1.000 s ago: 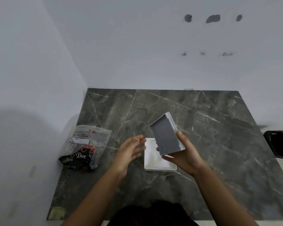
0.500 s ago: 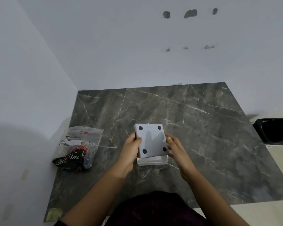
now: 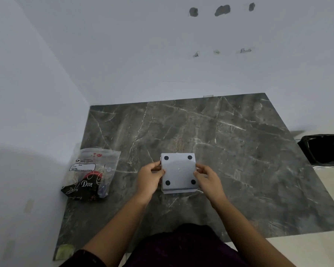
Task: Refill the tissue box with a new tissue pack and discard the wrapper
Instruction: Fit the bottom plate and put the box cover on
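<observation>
The tissue box (image 3: 178, 171) is upside down, 4 black feet up, near the bench (image 3: 239, 151) front edge, approx. in the middle. Left hand (image 3: 149, 179) & right hand (image 3: 206, 179) grip its left & right sides. A plastic bag (image 3: 91, 175) w/ dark pack lies at left edge. Black bin (image 3: 324, 149) beyond right edge.

Grey tissue box (image 3: 178, 170) upside down on marble table (image 3: 239, 151), four dark feet up. Left hand (image 3: 149, 179) and right hand (image 3: 207, 179) grip opposite sides. Clear tissue pack (image 3: 91, 175) flat, left of left hand. Black bin (image 3: 325, 149) far right of right hand.
</observation>
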